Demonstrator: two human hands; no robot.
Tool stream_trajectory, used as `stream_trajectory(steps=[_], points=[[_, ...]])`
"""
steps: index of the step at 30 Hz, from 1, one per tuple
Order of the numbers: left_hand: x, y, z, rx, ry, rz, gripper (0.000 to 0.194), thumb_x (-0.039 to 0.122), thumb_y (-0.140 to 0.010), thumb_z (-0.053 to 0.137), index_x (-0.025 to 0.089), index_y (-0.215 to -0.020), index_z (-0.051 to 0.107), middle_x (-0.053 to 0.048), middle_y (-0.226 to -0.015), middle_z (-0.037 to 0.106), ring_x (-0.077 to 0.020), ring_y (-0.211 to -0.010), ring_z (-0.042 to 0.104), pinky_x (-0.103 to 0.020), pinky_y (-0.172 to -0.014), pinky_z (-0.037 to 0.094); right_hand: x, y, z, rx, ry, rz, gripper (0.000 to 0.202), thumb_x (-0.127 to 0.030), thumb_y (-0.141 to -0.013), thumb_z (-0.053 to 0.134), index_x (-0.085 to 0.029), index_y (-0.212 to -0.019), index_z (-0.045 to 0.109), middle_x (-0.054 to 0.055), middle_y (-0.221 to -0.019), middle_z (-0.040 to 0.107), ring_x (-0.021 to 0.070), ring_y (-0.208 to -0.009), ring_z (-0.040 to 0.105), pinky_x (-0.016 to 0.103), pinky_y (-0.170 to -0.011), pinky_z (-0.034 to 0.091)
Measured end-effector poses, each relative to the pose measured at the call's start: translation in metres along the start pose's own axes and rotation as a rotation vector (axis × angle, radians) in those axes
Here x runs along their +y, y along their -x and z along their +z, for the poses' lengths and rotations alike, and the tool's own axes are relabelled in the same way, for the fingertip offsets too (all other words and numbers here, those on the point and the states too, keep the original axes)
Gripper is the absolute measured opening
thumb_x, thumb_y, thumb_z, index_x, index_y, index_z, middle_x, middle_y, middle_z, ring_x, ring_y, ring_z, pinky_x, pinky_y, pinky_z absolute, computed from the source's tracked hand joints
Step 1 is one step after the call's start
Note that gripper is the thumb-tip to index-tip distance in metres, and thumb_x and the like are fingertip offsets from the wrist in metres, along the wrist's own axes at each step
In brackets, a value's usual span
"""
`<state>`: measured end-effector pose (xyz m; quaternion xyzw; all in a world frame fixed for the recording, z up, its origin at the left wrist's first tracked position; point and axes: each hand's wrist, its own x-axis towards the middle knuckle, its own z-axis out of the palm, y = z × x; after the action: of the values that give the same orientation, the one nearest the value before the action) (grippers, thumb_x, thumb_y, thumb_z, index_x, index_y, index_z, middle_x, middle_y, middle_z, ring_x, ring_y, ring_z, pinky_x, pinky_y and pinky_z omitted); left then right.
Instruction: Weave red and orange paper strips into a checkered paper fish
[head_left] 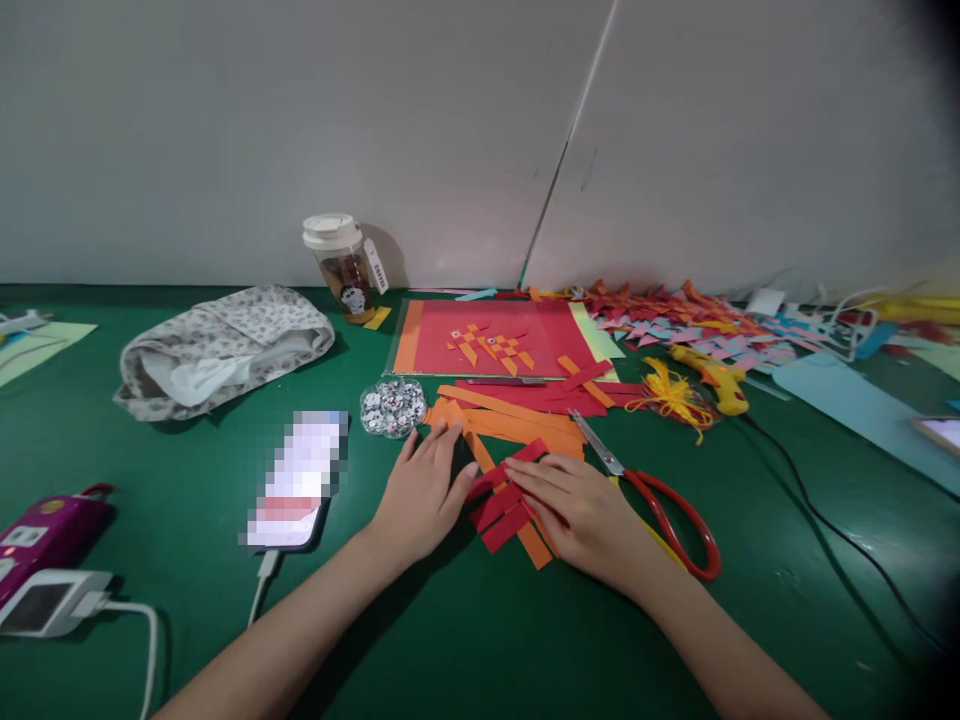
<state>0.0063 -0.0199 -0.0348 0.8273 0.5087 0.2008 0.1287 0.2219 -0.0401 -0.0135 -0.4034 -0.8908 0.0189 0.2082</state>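
Red paper strips (504, 528) cross orange paper strips (535, 548) in a small weave on the green table in front of me. My right hand (574, 505) lies over the weave's right side, fingers together and closed on a red strip near the upper edge; the thumb is largely hidden. My left hand (427, 490) rests at the upper left with fingers stretched out. Its fingertips touch an orange strip (480, 450) and its thumb reaches the weave's left edge. Loose orange strips (517, 420) lie just beyond both hands.
Red-handled scissors (667, 510) lie right of my right hand. Behind are googly eyes (394, 407), a red sheet with woven fish (442, 320), yellow string (671, 395) and a glue gun (712, 378). A phone (300, 480), cloth (225, 340) and cup (341, 265) stand or lie left.
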Motion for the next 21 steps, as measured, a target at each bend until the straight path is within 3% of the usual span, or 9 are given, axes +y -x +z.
stream_trajectory(steps=[8, 14, 21], points=[[0.001, 0.0, 0.0, -0.006, -0.028, 0.031, 0.054, 0.045, -0.095, 0.026, 0.011, -0.137, 0.026, -0.013, -0.142, 0.039, -0.0251, -0.136, 0.025, -0.05, -0.109, 0.022, 0.001, -0.001, 0.001, -0.027, -0.019, 0.032, 0.033, -0.012, -0.085, 0.046, -0.017, -0.112, 0.064, 0.005, -0.11, 0.068, 0.0215, -0.093, 0.058, 0.04, -0.082, 0.052], [0.005, -0.003, -0.004, -0.079, -0.022, 0.143, 0.053, 0.044, -0.094, 0.028, 0.014, -0.138, 0.026, -0.01, -0.142, 0.039, -0.0245, -0.136, 0.024, -0.051, -0.111, 0.012, 0.002, 0.0, 0.002, -0.03, -0.026, 0.037, 0.031, -0.012, -0.085, 0.046, -0.018, -0.109, 0.065, 0.004, -0.11, 0.068, 0.0219, -0.095, 0.058, 0.04, -0.083, 0.051], [0.012, 0.0, -0.013, -0.169, 0.255, 0.213, 0.048, 0.04, -0.094, 0.032, 0.022, -0.139, 0.025, -0.006, -0.143, 0.038, -0.0219, -0.133, 0.031, -0.05, -0.112, 0.013, 0.003, -0.001, 0.002, -0.03, -0.013, 0.014, 0.031, -0.011, -0.083, 0.048, -0.016, -0.108, 0.066, 0.008, -0.105, 0.069, 0.0223, -0.093, 0.059, 0.039, -0.08, 0.052]])
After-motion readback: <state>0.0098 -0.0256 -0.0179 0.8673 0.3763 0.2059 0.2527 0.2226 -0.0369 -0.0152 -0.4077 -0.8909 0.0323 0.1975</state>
